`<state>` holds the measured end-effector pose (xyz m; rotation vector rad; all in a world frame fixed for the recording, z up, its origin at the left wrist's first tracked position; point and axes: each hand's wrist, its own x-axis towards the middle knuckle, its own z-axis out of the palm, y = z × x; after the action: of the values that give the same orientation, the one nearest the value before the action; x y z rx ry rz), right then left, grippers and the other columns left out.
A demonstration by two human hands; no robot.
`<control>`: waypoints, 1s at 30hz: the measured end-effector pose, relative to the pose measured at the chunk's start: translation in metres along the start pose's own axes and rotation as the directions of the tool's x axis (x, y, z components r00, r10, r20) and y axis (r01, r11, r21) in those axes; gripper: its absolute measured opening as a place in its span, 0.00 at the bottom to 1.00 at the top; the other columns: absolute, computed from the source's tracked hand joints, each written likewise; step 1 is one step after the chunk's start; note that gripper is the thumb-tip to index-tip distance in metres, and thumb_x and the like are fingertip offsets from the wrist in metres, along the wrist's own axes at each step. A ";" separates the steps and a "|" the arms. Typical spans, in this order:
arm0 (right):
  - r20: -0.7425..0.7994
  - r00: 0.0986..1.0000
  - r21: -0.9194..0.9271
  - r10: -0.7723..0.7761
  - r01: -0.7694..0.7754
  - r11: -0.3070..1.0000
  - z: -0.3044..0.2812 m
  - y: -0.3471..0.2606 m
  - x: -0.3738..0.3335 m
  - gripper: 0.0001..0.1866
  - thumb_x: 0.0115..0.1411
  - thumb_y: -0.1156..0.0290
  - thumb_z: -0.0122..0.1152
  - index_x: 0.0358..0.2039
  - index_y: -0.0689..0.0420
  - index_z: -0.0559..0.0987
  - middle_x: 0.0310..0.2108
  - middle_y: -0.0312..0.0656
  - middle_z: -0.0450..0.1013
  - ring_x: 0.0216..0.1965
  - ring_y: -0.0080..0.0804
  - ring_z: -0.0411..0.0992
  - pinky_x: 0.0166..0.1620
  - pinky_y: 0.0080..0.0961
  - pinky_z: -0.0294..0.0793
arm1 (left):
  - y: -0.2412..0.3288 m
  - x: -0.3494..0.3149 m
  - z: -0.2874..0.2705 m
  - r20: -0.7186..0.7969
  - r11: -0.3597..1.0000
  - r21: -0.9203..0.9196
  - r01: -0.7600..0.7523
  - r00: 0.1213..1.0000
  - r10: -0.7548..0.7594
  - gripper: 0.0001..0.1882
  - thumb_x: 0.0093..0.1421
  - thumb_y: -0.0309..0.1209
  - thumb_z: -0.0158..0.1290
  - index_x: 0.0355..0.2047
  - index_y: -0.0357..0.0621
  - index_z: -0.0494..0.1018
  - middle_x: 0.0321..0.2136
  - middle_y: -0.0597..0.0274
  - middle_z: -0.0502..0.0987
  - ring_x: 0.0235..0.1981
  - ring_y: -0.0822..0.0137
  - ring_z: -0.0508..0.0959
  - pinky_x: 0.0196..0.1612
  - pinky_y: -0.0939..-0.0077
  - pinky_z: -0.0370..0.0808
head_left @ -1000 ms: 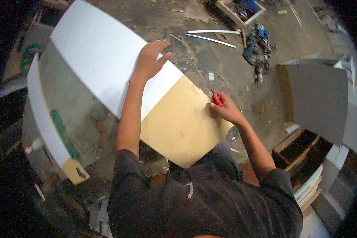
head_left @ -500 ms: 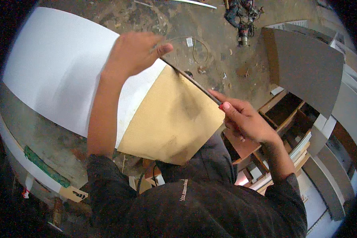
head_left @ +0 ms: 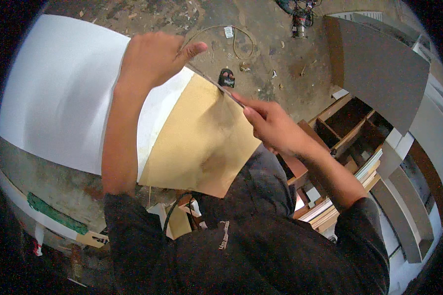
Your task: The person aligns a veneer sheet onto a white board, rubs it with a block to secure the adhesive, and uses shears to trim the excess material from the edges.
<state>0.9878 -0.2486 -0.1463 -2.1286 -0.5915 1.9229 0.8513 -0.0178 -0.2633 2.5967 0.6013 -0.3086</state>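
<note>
While right fingers (head_left: 256,105) clasp its end, a tool (head_left: 226,92) lies along the board (head_left: 182,132).

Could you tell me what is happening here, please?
A person's right hand holds a long, thin, file-like tool along the edge of a white and tan board. The left hand is on the white part, near the same edge. The tan end is nearer the body. A compartmented wooden unit is at right.

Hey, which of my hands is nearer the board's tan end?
Right. Your right hand, its grip around a thin tool, is at the tan end's edge; your left hand is at the white part, farther left.
</note>
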 end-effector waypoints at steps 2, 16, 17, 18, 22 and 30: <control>0.007 1.000 0.055 0.004 -0.004 0.998 -0.007 -0.010 -0.010 0.24 0.74 0.59 0.44 0.68 0.47 0.66 0.17 0.28 0.60 0.19 0.15 0.60 0.25 0.20 0.64 | 0.003 -0.004 -0.012 -0.003 1.000 0.000 -0.019 1.000 0.019 0.37 0.64 0.66 0.40 0.27 0.43 0.79 0.20 0.47 0.78 0.24 0.44 0.79 0.30 0.52 0.75; 0.058 0.970 0.169 0.235 -0.241 0.956 0.001 -0.030 -0.081 0.24 0.73 0.60 0.46 0.68 0.46 0.67 0.23 0.27 0.67 0.21 0.12 0.59 0.25 0.15 0.62 | 0.002 -0.034 -0.005 -0.187 0.987 -0.001 -0.159 0.970 0.156 0.27 0.66 0.50 0.49 0.18 0.44 0.78 0.17 0.52 0.78 0.23 0.49 0.79 0.32 0.54 0.76; 0.052 0.966 0.169 0.252 -0.258 0.951 0.005 -0.031 -0.086 0.24 0.74 0.60 0.46 0.68 0.48 0.67 0.25 0.28 0.69 0.23 0.13 0.61 0.27 0.15 0.63 | 0.002 -0.036 -0.008 -0.189 0.986 -0.005 -0.167 0.968 0.163 0.27 0.66 0.50 0.49 0.18 0.44 0.78 0.17 0.52 0.78 0.23 0.49 0.79 0.32 0.54 0.76; 0.046 0.962 0.169 0.271 -0.274 0.947 0.008 -0.031 -0.090 0.24 0.74 0.61 0.46 0.68 0.49 0.66 0.26 0.30 0.71 0.25 0.14 0.63 0.30 0.16 0.65 | 0.000 -0.038 -0.012 -0.172 0.984 -0.020 -0.180 0.970 0.174 0.27 0.67 0.49 0.49 0.18 0.43 0.78 0.18 0.51 0.78 0.24 0.48 0.79 0.33 0.54 0.76; 0.032 0.941 0.150 0.337 -0.338 0.929 0.015 -0.030 -0.107 0.24 0.74 0.62 0.45 0.68 0.52 0.66 0.30 0.34 0.76 0.31 0.16 0.69 0.38 0.19 0.70 | -0.001 -0.038 -0.005 -0.221 0.982 0.016 -0.188 0.957 0.187 0.28 0.67 0.49 0.48 0.18 0.40 0.77 0.19 0.47 0.77 0.25 0.46 0.79 0.34 0.52 0.76; -0.062 0.992 0.080 0.109 -0.104 0.991 0.029 -0.004 -0.078 0.24 0.73 0.59 0.48 0.67 0.48 0.68 0.21 0.27 0.62 0.24 0.14 0.61 0.29 0.19 0.66 | 0.005 -0.038 -0.010 -0.099 0.982 0.078 -0.174 0.978 0.182 0.23 0.65 0.43 0.48 0.21 0.39 0.78 0.21 0.47 0.78 0.28 0.46 0.79 0.38 0.52 0.76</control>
<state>0.9538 -0.2819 -0.0781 -2.2069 -0.3930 1.8874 0.8216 -0.0303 -0.2410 2.7236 0.3950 -0.1370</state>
